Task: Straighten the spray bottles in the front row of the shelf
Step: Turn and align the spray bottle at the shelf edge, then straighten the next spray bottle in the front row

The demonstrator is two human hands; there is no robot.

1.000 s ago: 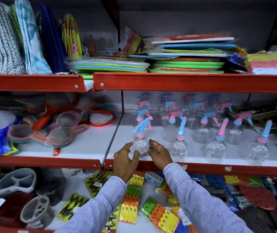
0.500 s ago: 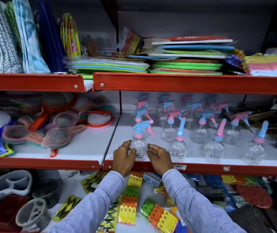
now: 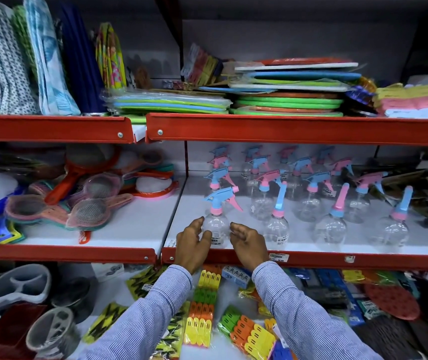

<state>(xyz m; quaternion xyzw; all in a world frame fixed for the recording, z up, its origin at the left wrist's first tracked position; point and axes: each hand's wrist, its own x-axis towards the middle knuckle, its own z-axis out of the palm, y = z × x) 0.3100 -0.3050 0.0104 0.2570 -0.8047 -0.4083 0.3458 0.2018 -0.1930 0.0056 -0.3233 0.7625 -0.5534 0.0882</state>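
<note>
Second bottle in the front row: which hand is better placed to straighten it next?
Right. The right hand sits between the first bottle and the second bottle; the left hand would have to cross over.

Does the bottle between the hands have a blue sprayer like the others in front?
No: the bottle has a blue sprayer, but two front bottles have pink ones.

Both arms wear long blue-and-white finely striped shirt sleeves with buttoned cuffs

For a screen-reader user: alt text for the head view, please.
Two hands, left and right, flank the leftmost clear spray bottle in the front row on a white shelf with a red edge. Three more front-row bottles stand to its right.
</note>
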